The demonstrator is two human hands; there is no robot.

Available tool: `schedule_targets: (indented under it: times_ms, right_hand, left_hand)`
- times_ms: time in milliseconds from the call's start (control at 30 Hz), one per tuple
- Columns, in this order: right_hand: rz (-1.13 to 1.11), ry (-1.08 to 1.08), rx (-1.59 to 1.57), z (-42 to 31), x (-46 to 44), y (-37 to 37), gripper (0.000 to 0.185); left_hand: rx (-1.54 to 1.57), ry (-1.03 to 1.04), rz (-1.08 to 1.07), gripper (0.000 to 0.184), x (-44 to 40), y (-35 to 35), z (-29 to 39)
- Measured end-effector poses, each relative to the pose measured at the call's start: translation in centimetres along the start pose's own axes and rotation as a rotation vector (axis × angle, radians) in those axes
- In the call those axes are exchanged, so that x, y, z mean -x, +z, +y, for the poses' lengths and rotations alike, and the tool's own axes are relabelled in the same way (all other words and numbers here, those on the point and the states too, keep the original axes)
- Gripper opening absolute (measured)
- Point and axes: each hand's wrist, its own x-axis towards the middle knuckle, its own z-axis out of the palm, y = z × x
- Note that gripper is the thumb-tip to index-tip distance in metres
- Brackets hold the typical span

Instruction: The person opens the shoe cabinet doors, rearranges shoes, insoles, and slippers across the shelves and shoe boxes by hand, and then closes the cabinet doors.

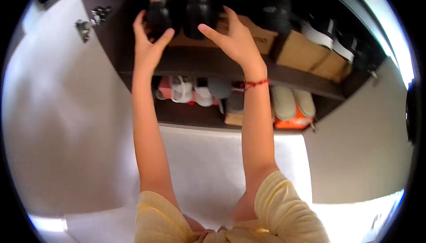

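A pair of black shoes with pale insoles, the left shoe (160, 14) and the right shoe (195, 9), stands side by side over a cardboard box on the upper shelf. My left hand (149, 47) is around the toe end of the left shoe, with fingers on its outer side and the thumb in front. Around the right shoe curves my right hand (237, 41), its thumb across the toe and its fingers at the outer side. Some fingertips are hidden behind the shoes. A red bracelet (256, 83) circles my right wrist.
Dark shoes with white soles (319, 36) rest on a cardboard box (293, 54) to the right. The lower shelf holds white shoes (181, 89) and pale green shoes (284, 103) on an orange box (293, 123). Cabinet doors, left (57, 109) and right (364, 145), stand open.
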Motion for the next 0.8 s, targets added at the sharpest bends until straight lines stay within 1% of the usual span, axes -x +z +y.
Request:
schedule_targets:
  times_ms: [33, 67, 100, 133, 167, 200, 233, 267, 300, 333, 400, 433, 500, 533, 600, 633, 667, 733, 767, 800]
  right_hand:
    - [0.016, -0.079, 0.181, 0.5, 0.0, -0.1, 0.067]
    - [0.034, -0.064, 0.248, 0.3, 0.3, -1.1, 0.067]
    - [-0.003, -0.083, 0.288, -0.2, 0.4, -2.1, 0.055]
    - [-0.049, -0.098, 0.322, -0.6, 0.4, -3.1, 0.043]
    - [0.016, -0.08, 0.271, -0.6, 0.7, -4.2, 0.03]
    - [0.029, 0.007, 0.222, -1.0, 0.9, -5.3, 0.026]
    - [0.109, -0.004, 0.25, 0.4, 0.6, -6.9, 0.023]
    - [0.221, 0.025, 0.346, 0.8, 0.7, -8.3, 0.023]
    - [0.373, -0.024, 0.478, 1.2, 0.8, -9.3, 0.022]
    - [0.503, 0.011, 0.562, -0.9, 1.6, -9.2, 0.022]
    - [0.6, -0.054, 0.602, 1.7, 1.3, -11.1, 0.026]
    - [0.608, -0.059, 0.605, 2.4, 1.4, -11.0, 0.026]
    - [0.552, -0.017, 0.494, 3.9, 1.6, -10.8, 0.037]
    - [0.562, -0.025, 0.489, 4.7, 1.6, -10.4, 0.037]
    - [0.51, 0.046, -0.007, 5.5, 1.1, -9.3, 0.049]
    - [0.501, 0.055, -0.05, 5.4, 1.0, -9.0, 0.056]
    - [0.494, 0.038, -0.051, 5.4, 0.7, -8.7, 0.056]
    - [0.554, -0.019, 0.2, 5.9, 0.7, -8.3, 0.063]
    - [0.525, -0.039, 0.165, 6.2, 0.7, -8.3, 0.067]
    - [0.53, -0.045, 0.159, 5.8, 0.6, -8.2, 0.067]
  left_hand:
    - [-0.002, 0.016, 0.015, 0.091, -0.1, -0.3, -1.3]
    - [0.005, 0.011, 0.046, 0.093, 0.1, 0.0, -1.4]
    - [0.069, -0.014, 0.027, 0.094, 0.0, 0.3, -1.9]
    - [0.126, -0.044, 0.012, 0.095, 0.0, 0.5, -2.5]
    - [0.132, -0.12, -0.01, 0.098, -0.1, 0.5, -2.6]
    - [0.165, -0.144, -0.018, 0.098, -0.2, 0.7, -2.6]
    - [0.136, -0.109, -0.034, 0.098, -0.5, 1.0, -2.5]
    - [0.102, -0.069, -0.046, 0.099, -0.8, 1.2, -2.6]
    - [-0.022, -0.012, 0.046, 0.099, -0.9, 1.4, -2.7]
    - [-0.014, -0.015, 0.049, 0.099, -0.6, 1.4, -2.4]
    - [-0.096, -0.026, 0.09, 0.095, -0.6, 1.1, -1.8]
    - [-0.09, -0.018, 0.089, 0.095, -0.8, 0.9, -2.1]
    - [-0.017, 0.049, 0.112, 0.089, -1.1, 0.9, -3.0]
    - [-0.017, 0.063, 0.113, 0.089, -1.3, 1.1, -2.9]
    - [0.118, 0.01, 0.154, 0.084, -1.2, 1.8, -2.5]
    - [0.02, -0.011, 0.187, 0.084, -1.3, 2.0, -2.1]
    - [0.023, -0.003, 0.203, 0.084, -1.4, 1.8, -2.0]
    - [0.089, -0.022, 0.164, 0.085, -1.3, 2.0, -1.9]
    - [0.045, 0.007, 0.181, 0.083, -1.6, 2.0, -2.8]
    - [0.044, 0.017, 0.181, 0.083, -1.7, 1.7, -2.6]
